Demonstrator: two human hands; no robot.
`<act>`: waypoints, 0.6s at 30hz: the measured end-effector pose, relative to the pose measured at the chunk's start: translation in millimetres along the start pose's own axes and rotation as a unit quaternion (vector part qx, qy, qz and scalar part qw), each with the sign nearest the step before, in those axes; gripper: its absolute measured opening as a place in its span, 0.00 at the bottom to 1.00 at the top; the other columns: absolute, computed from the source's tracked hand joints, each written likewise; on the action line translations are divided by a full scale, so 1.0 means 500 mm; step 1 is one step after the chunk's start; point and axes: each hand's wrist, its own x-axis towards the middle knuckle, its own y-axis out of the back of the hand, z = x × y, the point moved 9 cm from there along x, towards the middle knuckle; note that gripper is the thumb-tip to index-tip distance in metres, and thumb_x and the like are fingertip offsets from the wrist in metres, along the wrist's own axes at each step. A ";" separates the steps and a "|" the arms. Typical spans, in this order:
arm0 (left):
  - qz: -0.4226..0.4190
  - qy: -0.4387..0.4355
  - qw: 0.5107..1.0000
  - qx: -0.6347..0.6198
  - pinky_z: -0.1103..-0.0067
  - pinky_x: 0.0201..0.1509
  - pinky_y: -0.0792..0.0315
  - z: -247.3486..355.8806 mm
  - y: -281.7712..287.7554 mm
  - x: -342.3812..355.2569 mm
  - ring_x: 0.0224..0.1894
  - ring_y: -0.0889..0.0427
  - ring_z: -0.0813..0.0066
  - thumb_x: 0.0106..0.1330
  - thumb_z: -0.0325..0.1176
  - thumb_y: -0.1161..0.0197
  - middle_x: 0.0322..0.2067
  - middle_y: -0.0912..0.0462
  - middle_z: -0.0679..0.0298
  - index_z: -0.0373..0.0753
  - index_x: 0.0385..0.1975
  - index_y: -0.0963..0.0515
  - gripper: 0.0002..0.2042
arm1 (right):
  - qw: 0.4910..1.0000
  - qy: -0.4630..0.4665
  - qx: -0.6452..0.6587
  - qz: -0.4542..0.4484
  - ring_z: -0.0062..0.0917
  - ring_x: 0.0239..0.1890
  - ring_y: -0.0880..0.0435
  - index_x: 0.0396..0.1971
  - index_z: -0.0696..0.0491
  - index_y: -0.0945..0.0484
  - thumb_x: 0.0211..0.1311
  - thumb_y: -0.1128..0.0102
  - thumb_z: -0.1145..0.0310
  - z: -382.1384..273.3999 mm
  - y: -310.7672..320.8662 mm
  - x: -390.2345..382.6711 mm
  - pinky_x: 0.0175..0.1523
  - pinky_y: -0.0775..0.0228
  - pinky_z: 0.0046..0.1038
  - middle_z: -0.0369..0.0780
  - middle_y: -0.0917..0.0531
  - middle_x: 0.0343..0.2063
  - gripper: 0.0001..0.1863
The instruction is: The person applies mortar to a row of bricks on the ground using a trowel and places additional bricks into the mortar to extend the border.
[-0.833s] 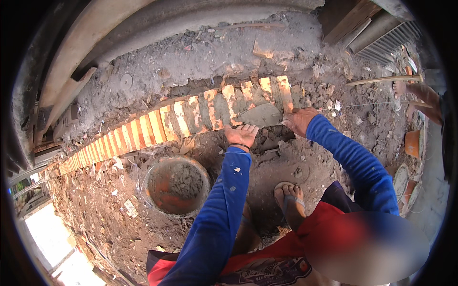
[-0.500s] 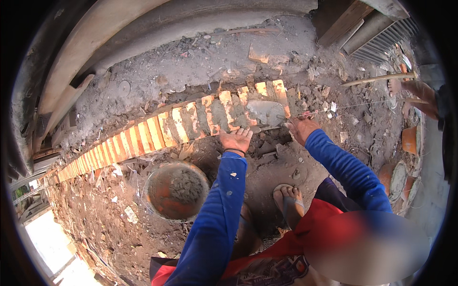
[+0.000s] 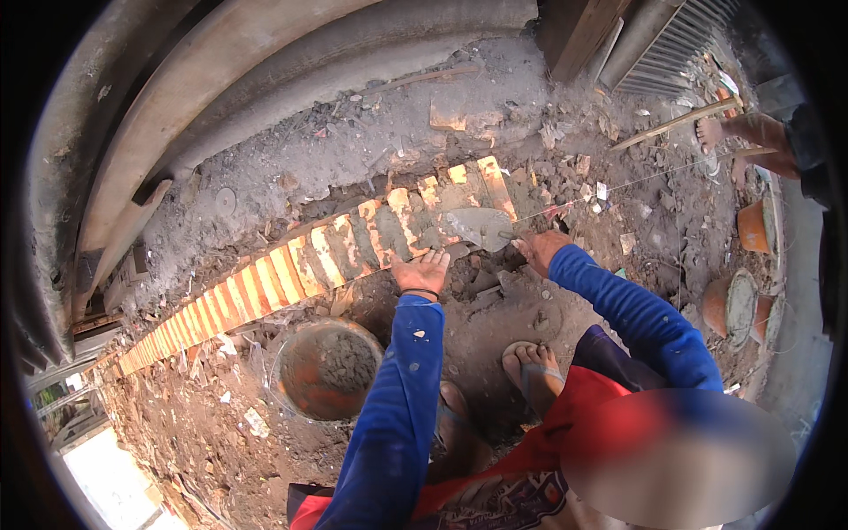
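A row of orange bricks [image 3: 291,265] set on edge with grey mortar between them runs from lower left to upper right. My left hand [image 3: 422,270] lies flat, fingers spread, against the near side of the bricks. My right hand [image 3: 541,248] grips the handle of a trowel [image 3: 480,227], whose grey blade rests on the bricks at the row's right end. Both forearms are in blue sleeves. A taut string [image 3: 618,187] runs from the row's end to the right.
A round pan of grey mortar [image 3: 325,367] sits on the dirt below the bricks. My sandalled foot [image 3: 530,367] is planted beside it. Clay pots [image 3: 738,300] stand at the right. Another person's bare foot [image 3: 720,131] shows at upper right. Rubble and brick chips litter the ground.
The view has shifted slightly. My left hand stays on the bricks; my right hand with the trowel has stayed at the row's right end.
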 end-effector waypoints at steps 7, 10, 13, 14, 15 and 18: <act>0.014 -0.003 1.000 0.017 0.58 0.77 0.66 0.003 0.014 -0.033 0.76 0.65 0.50 0.67 0.69 0.62 0.73 0.67 0.46 0.34 0.71 0.76 0.51 | 0.991 -0.026 -0.037 0.124 0.50 0.39 0.17 0.45 0.56 0.26 0.71 0.56 0.54 0.041 0.166 -0.041 0.47 0.27 0.49 0.53 0.16 0.32 0.20; 0.050 -0.015 0.998 0.023 0.55 0.77 0.65 0.009 0.026 -0.034 0.75 0.64 0.47 0.67 0.70 0.63 0.73 0.65 0.46 0.37 0.71 0.78 0.50 | 0.993 0.068 -0.026 0.090 0.47 0.39 0.16 0.50 0.55 0.27 0.72 0.57 0.52 -0.062 0.108 -0.006 0.47 0.27 0.47 0.52 0.16 0.31 0.22; 0.043 -0.018 0.997 0.054 0.54 0.76 0.64 0.019 0.015 -0.021 0.75 0.61 0.44 0.66 0.70 0.64 0.73 0.64 0.45 0.37 0.71 0.78 0.50 | 0.990 0.120 -0.058 0.044 0.45 0.42 0.16 0.52 0.55 0.28 0.73 0.59 0.52 -0.137 0.040 0.030 0.48 0.26 0.46 0.52 0.16 0.33 0.22; 0.049 -0.023 0.996 0.072 0.53 0.76 0.63 0.022 0.019 -0.020 0.75 0.60 0.44 0.66 0.70 0.64 0.73 0.63 0.45 0.37 0.71 0.78 0.50 | 0.992 0.106 -0.061 0.043 0.47 0.41 0.17 0.52 0.55 0.28 0.73 0.58 0.51 -0.132 0.038 0.037 0.48 0.28 0.47 0.52 0.16 0.32 0.23; 0.022 -0.017 0.998 0.053 0.56 0.77 0.66 0.018 0.014 -0.019 0.75 0.66 0.46 0.65 0.72 0.61 0.73 0.68 0.44 0.37 0.71 0.78 0.53 | 0.994 0.094 -0.063 0.009 0.48 0.39 0.17 0.53 0.55 0.28 0.72 0.56 0.51 -0.121 0.030 0.043 0.49 0.29 0.48 0.53 0.16 0.31 0.23; 0.037 -0.027 0.995 0.090 0.56 0.77 0.64 0.024 0.027 -0.020 0.75 0.65 0.45 0.65 0.72 0.60 0.73 0.68 0.44 0.37 0.71 0.78 0.53 | 0.994 -0.050 -0.075 0.059 0.48 0.41 0.18 0.57 0.53 0.29 0.72 0.56 0.50 0.002 0.119 0.041 0.49 0.28 0.47 0.52 0.16 0.35 0.25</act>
